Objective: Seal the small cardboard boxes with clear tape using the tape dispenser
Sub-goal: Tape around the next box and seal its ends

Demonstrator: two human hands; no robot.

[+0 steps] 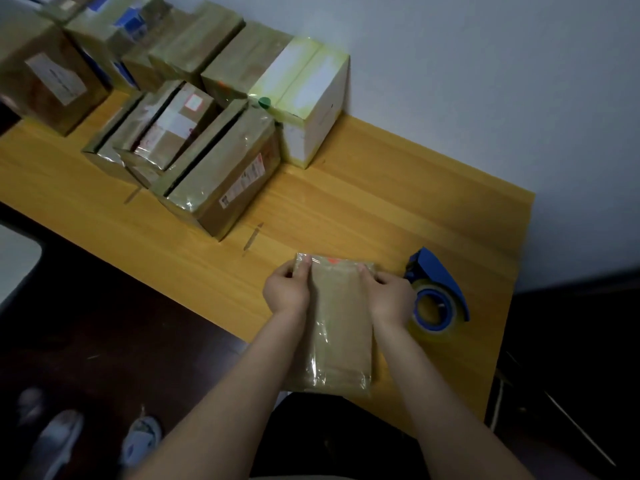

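A small flat cardboard box (337,327), shiny with clear tape, lies on the wooden table (363,209) near its front edge. My left hand (285,289) grips the box's far left corner, fingers curled over the edge. On the far right side of the same box my right hand (391,296) holds it with curled fingers. The blue tape dispenser (434,292) with its roll of clear tape sits on the table just right of my right hand, untouched.
Several taped cardboard boxes (214,168) stand grouped at the table's back left, with a white box (311,109) against the wall. The table's right edge lies close to the dispenser. Shoes (142,438) are on the dark floor below left.
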